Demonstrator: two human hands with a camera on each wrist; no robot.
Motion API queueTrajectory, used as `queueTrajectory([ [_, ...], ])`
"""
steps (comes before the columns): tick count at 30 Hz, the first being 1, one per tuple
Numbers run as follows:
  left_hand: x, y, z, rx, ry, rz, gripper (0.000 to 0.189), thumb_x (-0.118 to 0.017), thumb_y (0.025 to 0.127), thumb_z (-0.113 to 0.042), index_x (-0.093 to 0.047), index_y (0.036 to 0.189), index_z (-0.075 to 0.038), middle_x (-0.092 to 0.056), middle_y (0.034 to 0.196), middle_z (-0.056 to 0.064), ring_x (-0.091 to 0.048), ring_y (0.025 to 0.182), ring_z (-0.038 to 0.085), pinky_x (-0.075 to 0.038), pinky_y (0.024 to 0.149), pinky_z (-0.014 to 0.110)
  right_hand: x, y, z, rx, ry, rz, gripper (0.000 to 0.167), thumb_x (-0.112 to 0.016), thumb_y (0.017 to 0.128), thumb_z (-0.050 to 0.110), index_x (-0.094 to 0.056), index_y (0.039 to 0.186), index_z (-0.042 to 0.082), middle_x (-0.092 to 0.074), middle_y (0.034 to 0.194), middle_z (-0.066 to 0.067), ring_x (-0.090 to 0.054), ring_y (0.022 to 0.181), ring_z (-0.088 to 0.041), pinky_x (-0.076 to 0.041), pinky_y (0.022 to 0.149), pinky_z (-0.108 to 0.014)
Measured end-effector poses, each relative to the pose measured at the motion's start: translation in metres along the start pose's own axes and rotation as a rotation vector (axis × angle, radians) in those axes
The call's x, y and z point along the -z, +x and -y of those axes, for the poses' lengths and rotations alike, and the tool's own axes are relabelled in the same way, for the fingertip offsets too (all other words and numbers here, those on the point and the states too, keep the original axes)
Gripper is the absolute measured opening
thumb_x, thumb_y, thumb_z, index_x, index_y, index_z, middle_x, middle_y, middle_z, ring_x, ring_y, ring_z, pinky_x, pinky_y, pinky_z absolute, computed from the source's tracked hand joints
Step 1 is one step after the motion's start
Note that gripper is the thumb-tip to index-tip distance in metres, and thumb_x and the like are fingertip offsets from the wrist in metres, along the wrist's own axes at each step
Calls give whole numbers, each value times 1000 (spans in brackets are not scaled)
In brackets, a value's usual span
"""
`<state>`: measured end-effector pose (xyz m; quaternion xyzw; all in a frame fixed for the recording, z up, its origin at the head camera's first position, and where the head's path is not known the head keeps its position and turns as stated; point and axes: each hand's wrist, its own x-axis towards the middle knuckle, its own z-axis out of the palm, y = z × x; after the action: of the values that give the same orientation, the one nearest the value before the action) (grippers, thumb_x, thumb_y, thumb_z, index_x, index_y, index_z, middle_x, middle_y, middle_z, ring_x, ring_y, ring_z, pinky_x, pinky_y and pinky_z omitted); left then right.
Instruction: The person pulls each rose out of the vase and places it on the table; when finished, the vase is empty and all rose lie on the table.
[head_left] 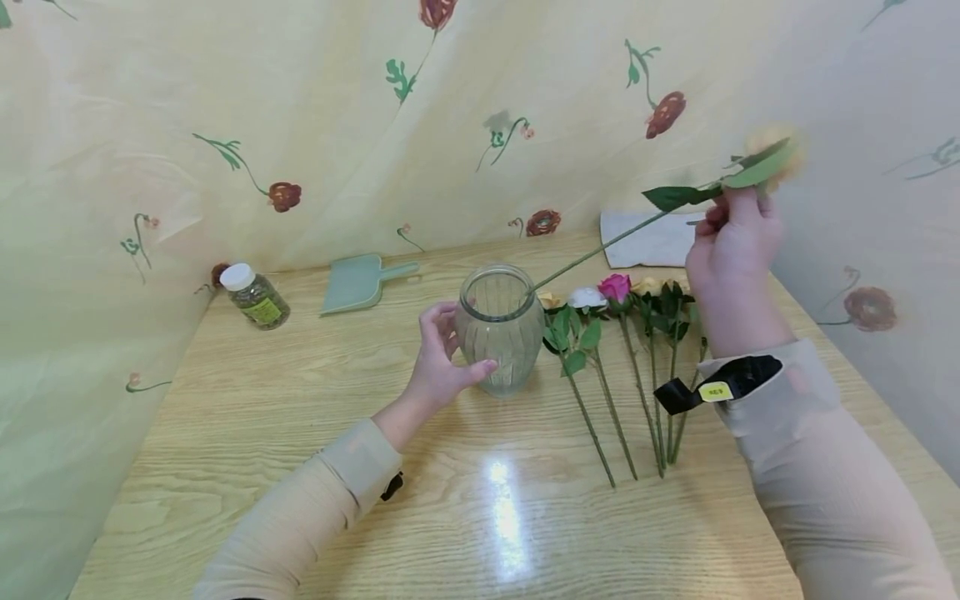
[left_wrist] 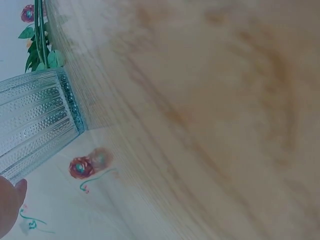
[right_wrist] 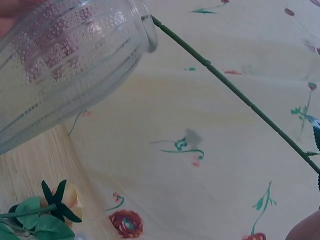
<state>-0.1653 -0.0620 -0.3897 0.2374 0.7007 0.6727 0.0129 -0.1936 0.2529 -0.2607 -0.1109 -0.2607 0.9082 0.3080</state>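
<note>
A clear ribbed glass vase (head_left: 501, 346) stands upright on the table. My left hand (head_left: 442, 358) holds its left side, thumb across the front and fingers curled behind. In the left wrist view the vase (left_wrist: 35, 117) fills the left edge, with only a bit of thumb (left_wrist: 9, 205) showing. My right hand (head_left: 738, 242), raised at the right, pinches an artificial yellow rose (head_left: 780, 158) just below its blurred bloom. The rose's green stem (right_wrist: 225, 80) slants down left, its lower end at the vase's mouth.
Several artificial roses lie right of the vase, among them a white rose (head_left: 587, 298) and a pink rose (head_left: 615, 287). Behind them is a white cloth (head_left: 645, 237). A pale green dustpan (head_left: 352, 283) and a white-capped jar (head_left: 258, 298) stand at the back left. Floral curtains surround the table (head_left: 300, 392).
</note>
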Motion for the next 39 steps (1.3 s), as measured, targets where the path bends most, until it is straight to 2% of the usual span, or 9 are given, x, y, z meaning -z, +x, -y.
queueTrajectory([
  [5, 0, 0, 0, -31, -1, -3, 85, -73, 69, 3, -15, 131, -3, -38, 132, 17, -38, 123, 27, -32, 105, 42, 18, 6, 9, -19, 3, -62, 10, -63, 86, -1, -54, 82, 1, -39, 66, -7, -32, 54, -17, -21, 43, -24],
  [11, -1, -1, -5, -2, -15, -1, 86, -72, 69, 5, -14, 132, -2, -37, 133, 17, -37, 123, 27, -31, 106, 40, 38, 7, 15, -36, -119, -101, 24, -71, 82, 9, -49, 76, 4, -41, 69, -6, -38, 60, -18, -24, 46, -26],
  [16, -2, -3, -21, 29, -35, 8, 85, -70, 68, 7, -12, 131, 3, -34, 134, 23, -35, 125, 32, -28, 108, 44, 54, 9, 17, -57, -126, -97, 23, -76, 78, 12, -57, 85, 2, -49, 65, -9, -45, 56, -21, -38, 51, -27],
  [20, -3, -3, -26, 30, -28, 15, 84, -69, 69, 6, -12, 131, 5, -33, 135, 25, -34, 125, 34, -27, 108, 46, 63, 12, 19, -87, -84, -91, 20, -72, 82, 10, -60, 96, 1, -54, 68, -11, -51, 52, -23, -48, 55, -33],
  [23, -2, -2, -18, 21, -28, 18, 85, -69, 69, 5, -12, 131, 3, -33, 135, 23, -34, 126, 33, -27, 108, 45, 70, 15, 21, -100, -58, -81, 20, -67, 85, 7, -60, 103, 0, -57, 73, -13, -54, 55, -25, -51, 55, -36],
  [29, 1, -1, -1, -20, -7, 16, 84, -72, 71, -1, -14, 131, -6, -35, 135, 17, -35, 126, 27, -30, 107, 41, 87, 19, 30, -113, -72, -94, 17, -63, 87, 2, -57, 103, 0, -54, 75, -13, -50, 55, -23, -48, 47, -34],
  [33, 1, -1, 2, -37, 1, 12, 83, -73, 70, -5, -16, 131, -9, -37, 134, 15, -36, 125, 26, -30, 107, 41, 101, 22, 35, -110, -104, -105, 16, -61, 88, -1, -55, 103, -2, -53, 73, -12, -48, 55, -22, -46, 46, -33],
  [36, 1, 0, 3, -34, 5, 9, 83, -74, 70, -6, -17, 130, -11, -38, 133, 14, -37, 124, 26, -31, 106, 42, 110, 25, 38, -107, -131, -115, 13, -61, 87, -2, -56, 99, -3, -51, 68, -11, -47, 54, -21, -45, 44, -31],
  [39, 1, 0, 3, -28, 4, 7, 83, -74, 69, -5, -17, 130, -11, -38, 132, 14, -38, 123, 26, -31, 106, 42, 117, 28, 41, -119, -183, -136, 11, -63, 85, -3, -56, 93, -3, -52, 70, -9, -48, 56, -19, -45, 45, -30],
])
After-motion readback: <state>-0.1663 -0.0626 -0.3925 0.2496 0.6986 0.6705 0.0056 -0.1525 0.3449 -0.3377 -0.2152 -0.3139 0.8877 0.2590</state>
